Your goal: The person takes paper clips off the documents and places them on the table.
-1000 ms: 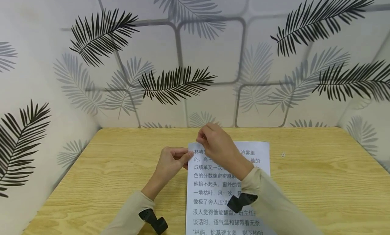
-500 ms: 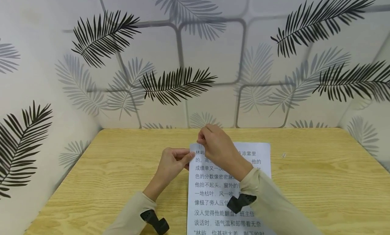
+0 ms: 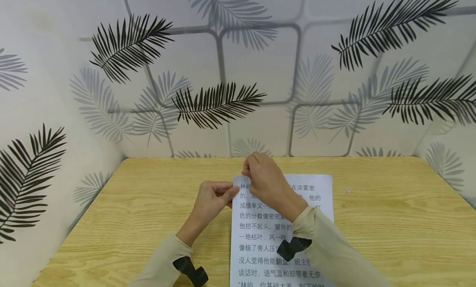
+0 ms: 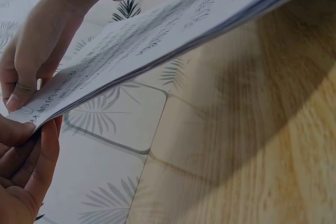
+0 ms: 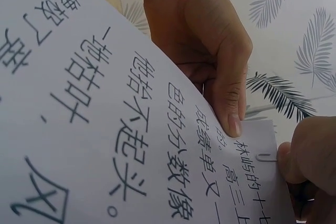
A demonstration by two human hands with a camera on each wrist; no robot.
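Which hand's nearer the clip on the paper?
Right. The right hand is right at the clip; the left hand pinches the paper by its left edge, farther off.

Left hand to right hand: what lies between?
Right wrist view: a corner of the paper, with a clip on it, between left hand and right hand.

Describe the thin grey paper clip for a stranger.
Above the yellowish wood-grain table, find white sheets printed with black characters. At their top edge, near the left corner and by the bare right hand, sits the thin grey wire paper clip. Its rounded grey loop sets it apart from the black characters.
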